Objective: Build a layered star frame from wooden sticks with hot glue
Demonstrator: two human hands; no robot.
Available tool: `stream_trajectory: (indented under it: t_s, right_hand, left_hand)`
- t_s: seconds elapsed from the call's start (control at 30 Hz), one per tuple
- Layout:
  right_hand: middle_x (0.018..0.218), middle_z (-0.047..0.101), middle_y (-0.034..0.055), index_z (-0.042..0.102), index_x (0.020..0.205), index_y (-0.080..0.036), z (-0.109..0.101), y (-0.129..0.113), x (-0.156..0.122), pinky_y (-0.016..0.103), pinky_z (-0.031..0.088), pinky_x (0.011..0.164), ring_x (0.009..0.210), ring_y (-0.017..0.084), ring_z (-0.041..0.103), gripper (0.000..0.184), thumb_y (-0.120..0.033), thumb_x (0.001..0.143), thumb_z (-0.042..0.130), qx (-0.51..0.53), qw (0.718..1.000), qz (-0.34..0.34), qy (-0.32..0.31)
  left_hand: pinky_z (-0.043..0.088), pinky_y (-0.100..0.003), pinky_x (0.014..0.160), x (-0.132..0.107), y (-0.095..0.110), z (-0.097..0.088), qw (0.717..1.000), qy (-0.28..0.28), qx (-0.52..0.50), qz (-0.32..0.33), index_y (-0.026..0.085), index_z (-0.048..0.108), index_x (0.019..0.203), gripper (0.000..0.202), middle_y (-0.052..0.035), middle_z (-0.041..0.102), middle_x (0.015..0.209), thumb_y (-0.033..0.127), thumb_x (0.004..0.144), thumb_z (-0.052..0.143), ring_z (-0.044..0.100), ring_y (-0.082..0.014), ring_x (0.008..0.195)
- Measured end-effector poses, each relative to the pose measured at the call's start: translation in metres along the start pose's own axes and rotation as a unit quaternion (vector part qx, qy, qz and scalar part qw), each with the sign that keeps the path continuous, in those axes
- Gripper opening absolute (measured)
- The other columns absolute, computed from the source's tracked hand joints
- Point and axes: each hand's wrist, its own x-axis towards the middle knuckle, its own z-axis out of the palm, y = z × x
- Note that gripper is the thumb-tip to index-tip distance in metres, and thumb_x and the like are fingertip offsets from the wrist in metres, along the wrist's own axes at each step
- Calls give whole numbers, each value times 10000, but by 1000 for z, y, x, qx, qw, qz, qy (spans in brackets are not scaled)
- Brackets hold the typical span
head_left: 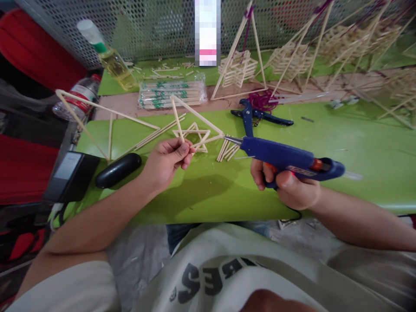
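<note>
My left hand (pixel 169 161) pinches one corner of a small triangle of wooden sticks (pixel 199 113), raised over the table. My right hand (pixel 287 180) is wrapped round a blue hot glue gun (pixel 281 151). Its metal nozzle meets the triangle's right-hand corner. Just behind the left fingers, a star-shaped stick piece (pixel 205 132) lies on the green table, partly hidden by the hand. Several short sticks (pixel 224 149) lie beneath the nozzle. Behind the glue gun rests a blue-handled cutter (pixel 247 117).
Packs of wrapped sticks (pixel 172 93) lie behind, beside a bottle of yellow liquid (pixel 113 65). Stick frames with hanging stacks (pixel 238 69) line the back right. To the left are a large stick triangle (pixel 86 104), a black rounded object (pixel 118 170) and a black box (pixel 69 175).
</note>
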Motion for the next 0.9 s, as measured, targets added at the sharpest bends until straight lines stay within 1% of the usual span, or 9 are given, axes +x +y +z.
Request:
stream_trajectory:
  t_s: [0.2, 0.37, 0.53, 0.63, 0.7, 0.77, 0.83, 0.9]
  right_hand:
    - [696, 633, 19, 705, 844, -272, 0, -1, -3, 353, 427, 514, 605, 199, 608, 380, -571, 1066, 783, -8, 1000, 11, 9]
    - [671, 628, 14, 698, 822, -280, 0, 1, -4, 368, 448, 527, 583, 201, 598, 407, -597, 1060, 789, -19, 1000, 14, 18]
    - [688, 636, 17, 711, 836, -280, 0, 1, -3, 360, 419, 518, 577, 193, 588, 397, -592, 1077, 757, -13, 1000, 14, 8]
    - [753, 681, 32, 760, 925, -263, -2, 0, -1, 344, 440, 510, 579, 179, 598, 356, -575, 1095, 745, -6, 1000, 14, -15]
    - [810, 732, 49, 812, 1009, -253, -3, 0, 0, 336, 485, 519, 606, 182, 634, 344, -579, 1101, 753, -10, 999, 21, -30]
    - [842, 772, 64, 851, 1056, -246, -5, 0, -1, 333, 532, 534, 633, 195, 678, 354, -591, 1091, 781, -21, 998, 31, -45]
    - [826, 788, 62, 877, 1101, -242, -7, 2, -2, 331, 561, 534, 625, 203, 706, 371, -606, 1070, 817, -28, 997, 37, -55]
    - [765, 777, 47, 890, 1167, -237, -7, 3, -3, 335, 581, 538, 594, 207, 717, 392, -612, 1070, 828, -28, 997, 42, -54]
  left_hand:
    - [460, -196, 529, 0, -1, 0, 1000, 8, 3, 14, 166, 827, 828, 297, -6, 664, 655, 376, 861, 1034, 565, -79, 552]
    - [473, -212, 527, -1, -4, -1, 999, 23, 9, 40, 172, 820, 865, 286, -25, 714, 749, 383, 925, 1003, 588, -90, 585]
    - [478, -221, 535, -1, -6, -3, 997, 27, 35, 65, 178, 838, 872, 275, -27, 719, 731, 398, 956, 980, 596, -102, 598]
    - [481, -216, 546, -2, -8, -5, 995, 23, 44, 82, 187, 860, 896, 264, -36, 746, 764, 413, 976, 972, 609, -102, 615]
    - [469, -208, 547, -2, -8, -4, 995, 24, 39, 88, 189, 869, 896, 258, -34, 745, 762, 410, 982, 970, 605, -96, 613]
    - [452, -199, 547, -3, -7, -3, 995, 36, 28, 83, 187, 862, 873, 248, -28, 732, 749, 384, 985, 964, 584, -84, 599]
    - [455, -191, 556, -2, -6, -1, 996, 54, 10, 73, 186, 855, 864, 221, -25, 729, 755, 341, 991, 951, 570, -75, 597]
    - [466, -181, 561, 0, -5, 0, 995, 73, -20, 64, 184, 849, 866, 186, -35, 757, 809, 291, 990, 938, 586, -73, 622]
